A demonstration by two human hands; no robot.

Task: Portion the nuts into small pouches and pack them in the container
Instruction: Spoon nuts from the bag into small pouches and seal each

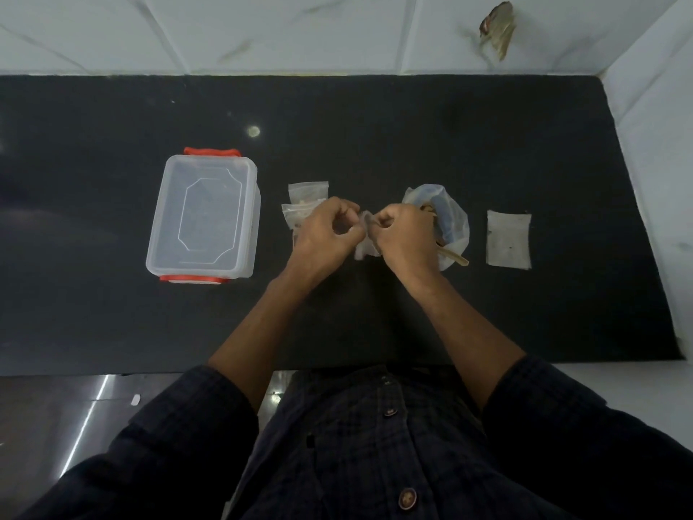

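My left hand [325,228] and my right hand [403,234] meet at the middle of the black counter [375,137]. Both pinch the top edge of a small clear pouch [363,246] that hangs between them. Just left of my left hand lie small filled pouches [305,198], partly hidden by it. Behind my right hand stands an open plastic bag of nuts [450,215] with a wooden spoon [455,258] sticking out. A clear lidded container [204,215] with red clips sits at the left, its lid on.
A flat stack of empty pouches [508,238] lies at the right of the nut bag. White tiled walls bound the counter at the back and right. The counter's front edge runs just before my body.
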